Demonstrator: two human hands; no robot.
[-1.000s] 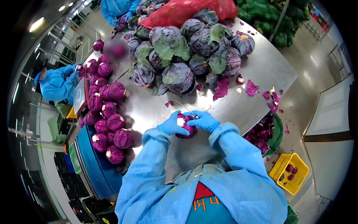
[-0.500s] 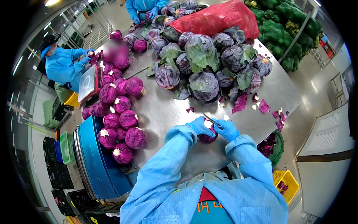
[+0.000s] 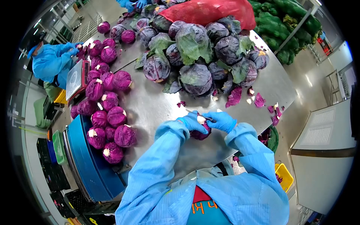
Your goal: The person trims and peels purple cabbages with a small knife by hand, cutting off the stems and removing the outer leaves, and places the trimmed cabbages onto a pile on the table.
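Observation:
A peeled red cabbage (image 3: 201, 134) is in my left hand (image 3: 193, 122), whose gloved fingers wrap round its left side. The cabbage's pale cut stem end (image 3: 201, 120) faces up between my hands. My right hand (image 3: 222, 122), gloved in blue too, is closed on a knife (image 3: 204, 117). The knife's blade lies against the stem end, and its handle is mostly hidden in my fingers. Beyond my hands is a heap of unpeeled red cabbages (image 3: 197, 79) with loose greenish outer leaves.
Several trimmed cabbages (image 3: 116, 116) line the left side of the metal table (image 3: 150, 108), beside a scale (image 3: 77, 78). Leaf scraps (image 3: 234, 96) lie at right. A red mesh sack (image 3: 213, 13) rests behind the heap. A co-worker (image 3: 54, 62) stands at far left.
The view has shifted, so the table contents appear farther left and higher. The knife has turned flatter across the cabbage top, and more of the pale stem end shows. Both hands keep their grip.

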